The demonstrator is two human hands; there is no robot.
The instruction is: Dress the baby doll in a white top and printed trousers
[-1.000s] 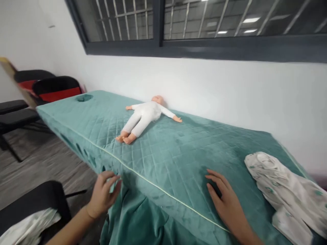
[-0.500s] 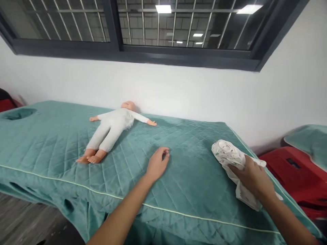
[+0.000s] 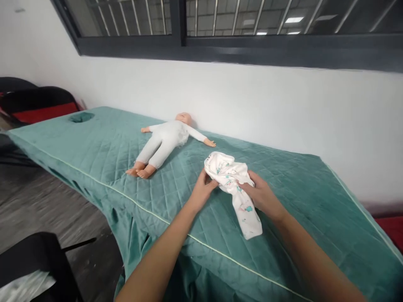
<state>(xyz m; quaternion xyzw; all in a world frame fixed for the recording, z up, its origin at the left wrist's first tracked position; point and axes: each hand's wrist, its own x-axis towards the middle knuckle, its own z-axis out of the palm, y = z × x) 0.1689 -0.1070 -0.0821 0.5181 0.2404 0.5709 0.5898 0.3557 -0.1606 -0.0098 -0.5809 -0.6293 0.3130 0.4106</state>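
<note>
A white baby garment (image 3: pixel 234 178) with a small coloured print is bunched between my hands, above the green quilted bed cover (image 3: pixel 103 155). My left hand (image 3: pixel 203 189) pinches its left edge, thumb in front. My right hand (image 3: pixel 260 193) grips it from the right side, and one loose part hangs down below the fingers. To the left, a baby doll (image 3: pixel 170 136) with a white cloth body lies on its back, arms spread, head towards the wall and feet towards me.
The bed stands against a white wall (image 3: pixel 252 105) under a dark window frame (image 3: pixel 220 48). A hole (image 3: pixel 82 117) opens in the cover at the far left. Black and red chairs (image 3: pixel 40 102) stand beyond; a black chair (image 3: pixel 37 264) with white material is at lower left.
My right hand has brought the garment from the right towards the middle. My left hand has taken hold of its edge. The view has turned right, and the doll appears unmoved.
</note>
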